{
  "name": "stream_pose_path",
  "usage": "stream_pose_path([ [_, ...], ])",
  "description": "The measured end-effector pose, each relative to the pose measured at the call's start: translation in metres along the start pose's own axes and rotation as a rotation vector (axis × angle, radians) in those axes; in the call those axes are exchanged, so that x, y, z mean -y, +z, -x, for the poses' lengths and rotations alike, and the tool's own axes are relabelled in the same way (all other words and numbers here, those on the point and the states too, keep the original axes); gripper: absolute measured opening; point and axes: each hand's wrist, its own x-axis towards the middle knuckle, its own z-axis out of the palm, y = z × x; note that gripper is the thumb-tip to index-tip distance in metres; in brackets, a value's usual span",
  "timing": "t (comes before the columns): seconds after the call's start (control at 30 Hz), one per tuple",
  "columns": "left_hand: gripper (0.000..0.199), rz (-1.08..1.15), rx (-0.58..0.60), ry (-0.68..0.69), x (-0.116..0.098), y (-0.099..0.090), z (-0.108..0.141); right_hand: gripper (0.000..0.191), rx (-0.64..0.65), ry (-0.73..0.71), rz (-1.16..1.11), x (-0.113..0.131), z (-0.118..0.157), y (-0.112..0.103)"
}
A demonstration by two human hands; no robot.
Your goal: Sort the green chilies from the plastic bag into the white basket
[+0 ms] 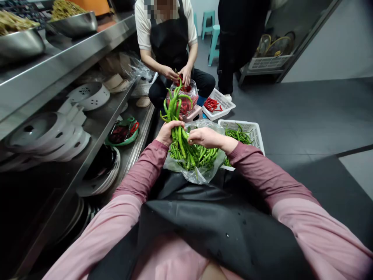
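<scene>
My left hand (169,132) is wrapped round a bunch of long green peppers (174,107), which stick up above the fist and hang down below it. On the right side of the bunch, my right hand (205,138) is closed in a pinch; what its fingertips hold is too small to name. Beneath both hands lies an open clear plastic bag (201,175) full of green peppers (201,155). Just right of the bag, a white basket (258,136) holds more green peppers (239,135).
Opposite sits a person in a black apron (170,39), hands over a bag of red peppers (185,105). A white basket (225,105) holds red peppers. Metal shelves (116,124) with dishes run along the left. Another person's dark legs (229,50) stand behind.
</scene>
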Motion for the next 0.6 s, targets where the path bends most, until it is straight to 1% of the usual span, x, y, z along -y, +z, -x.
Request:
stream_pose_path([
  [0.03,0.033,0.018,0.011,-0.01,0.0,-0.001,-0.001,0.02,-0.058,0.06,-0.15,-0.004,0.001,0.001],
  [0.1,0.032,0.053,0.004,-0.019,0.001,-0.003,-0.003,0.027,-0.206,0.305,-0.432,-0.01,0.004,0.004],
  [0.13,0.031,0.059,-0.013,-0.017,0.002,-0.003,-0.004,0.029,-0.236,0.431,-0.549,-0.011,0.005,0.007],
  [0.17,0.03,0.057,-0.028,-0.016,0.003,-0.002,-0.005,0.031,-0.22,0.523,-0.642,-0.011,0.006,0.011],
  [0.2,0.03,0.05,-0.037,-0.016,0.004,-0.001,-0.005,0.032,-0.167,0.571,-0.709,-0.011,0.007,0.015],
  [0.27,0.031,0.042,-0.035,-0.018,0.005,0.001,-0.006,0.033,-0.057,0.561,-0.747,-0.011,0.007,0.024],
  [0.33,0.031,0.05,-0.021,-0.026,0.005,0.004,-0.006,0.032,-0.044,0.5,-0.681,-0.012,0.008,0.03],
  [0.4,0.029,0.064,-0.016,-0.056,0.005,0.004,-0.007,0.029,-0.072,0.406,-0.621,-0.015,0.01,0.032],
  [0.5,0.024,0.068,-0.024,-0.147,0.007,0.003,-0.011,0.029,-0.125,0.239,-0.687,-0.017,0.016,0.027],
  [0.57,0.018,0.062,-0.097,-0.158,0.011,0.002,-0.016,0.032,-0.232,0.192,-0.708,-0.012,0.019,0.019],
  [0.6,0.015,0.052,-0.154,-0.136,0.015,0.002,-0.018,0.034,-0.293,0.2,-0.656,-0.007,0.02,0.016],
])
